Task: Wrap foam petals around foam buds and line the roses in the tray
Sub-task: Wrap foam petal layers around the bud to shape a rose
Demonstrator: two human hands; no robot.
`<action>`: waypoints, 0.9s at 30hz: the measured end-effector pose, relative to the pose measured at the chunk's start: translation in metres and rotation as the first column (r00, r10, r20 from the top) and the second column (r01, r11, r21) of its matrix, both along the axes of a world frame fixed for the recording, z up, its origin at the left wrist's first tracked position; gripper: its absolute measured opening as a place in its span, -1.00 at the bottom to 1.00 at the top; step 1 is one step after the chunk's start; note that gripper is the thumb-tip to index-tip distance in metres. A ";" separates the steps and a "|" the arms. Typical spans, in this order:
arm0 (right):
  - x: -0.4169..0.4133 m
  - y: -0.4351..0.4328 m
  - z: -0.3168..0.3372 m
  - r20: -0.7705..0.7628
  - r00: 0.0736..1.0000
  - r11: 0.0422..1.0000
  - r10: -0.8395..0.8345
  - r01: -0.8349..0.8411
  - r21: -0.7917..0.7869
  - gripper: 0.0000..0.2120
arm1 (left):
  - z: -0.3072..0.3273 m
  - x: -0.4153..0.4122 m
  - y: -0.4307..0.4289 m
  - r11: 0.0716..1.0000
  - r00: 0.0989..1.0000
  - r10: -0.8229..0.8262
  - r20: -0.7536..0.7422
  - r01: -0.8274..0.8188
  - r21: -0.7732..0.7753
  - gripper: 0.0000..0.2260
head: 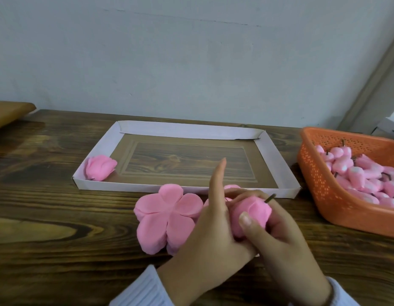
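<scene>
Right, both hands are on one pink foam rose (251, 213) just above the bench (48, 217); the left hand (213, 230) cups its side, forefinger pointing straight up; the right hand (277, 239) grips it from below, thumb pressed on the petals, its stem (270, 198) poking up to the right; a stack of flat petals (165, 217) lies just left; one finished rose (100, 167) sits in the tray (277, 160), near-left corner; buds (357, 173) fill the orange basket (324, 191) at right.
</scene>
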State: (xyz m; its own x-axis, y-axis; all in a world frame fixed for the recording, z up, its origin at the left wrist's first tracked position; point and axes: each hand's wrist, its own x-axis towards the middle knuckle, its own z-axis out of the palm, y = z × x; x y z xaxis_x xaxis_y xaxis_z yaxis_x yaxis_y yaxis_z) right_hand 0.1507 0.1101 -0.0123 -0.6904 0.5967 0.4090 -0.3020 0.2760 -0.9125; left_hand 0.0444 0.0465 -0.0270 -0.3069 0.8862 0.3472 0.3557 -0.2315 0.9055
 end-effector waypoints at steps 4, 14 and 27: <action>0.004 0.009 -0.001 -0.098 0.973 0.969 -0.211 0.194 -0.156 -0.69 | 0.010 -0.013 -0.006 0.993 0.985 -0.092 -0.146 0.080 -0.081 -0.04; 0.014 0.022 -0.001 -0.050 0.967 0.883 -0.249 0.205 -0.422 -0.81 | 0.030 -0.111 -0.059 0.806 0.809 0.468 -0.355 -0.555 -0.204 -0.77; 0.013 0.017 0.000 0.009 0.982 0.932 -0.188 0.181 -0.313 -0.84 | 0.008 -0.105 -0.056 0.773 0.646 0.429 -0.632 -0.624 -0.113 -0.89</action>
State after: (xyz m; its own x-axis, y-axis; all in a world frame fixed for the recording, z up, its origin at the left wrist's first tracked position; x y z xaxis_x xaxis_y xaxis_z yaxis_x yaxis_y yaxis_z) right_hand 0.1635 0.1275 -0.0119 -0.5490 0.8126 0.1956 -0.2931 0.0320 -0.9555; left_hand -0.0601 -0.0094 -0.0185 -0.5984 0.7159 0.3598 0.7726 0.3966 0.4958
